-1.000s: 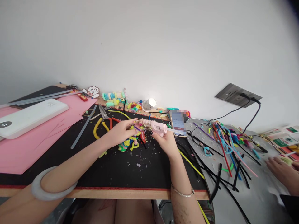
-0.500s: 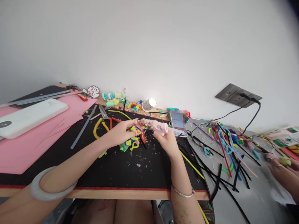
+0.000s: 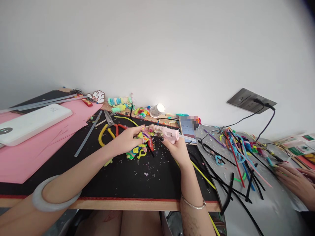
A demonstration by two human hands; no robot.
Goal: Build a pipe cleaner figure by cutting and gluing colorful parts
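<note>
My right hand [image 3: 179,152] is closed around a pink glue gun [image 3: 171,133] whose nozzle end points left. A clear glue stick [image 3: 189,138] pokes out of its back. Opposite it, my left hand [image 3: 129,141] pinches a small yellow and multicoloured fuzzy piece [image 3: 143,137], close to the nozzle end. Dried, stained residue covers the front of the gun, and the tip itself is hard to make out. Just below my left fingers lies a colourful bundle of twisted pipe cleaners [image 3: 134,153] on the black mat [image 3: 152,183].
Pliers [image 3: 109,118], yellow-handled cutters and a loose glue stick [image 3: 88,133] lie left of my hands. Further left, a white power bank [image 3: 36,123] rests on pink sheets [image 3: 36,160]. A phone [image 3: 187,129] leans behind. Loose pipe cleaners [image 3: 237,157] and another person's hands [image 3: 292,180] are at right.
My right hand and the glue gun have shifted slightly right. My left hand stays nearly still. The other person's hands have moved left over the grey table.
</note>
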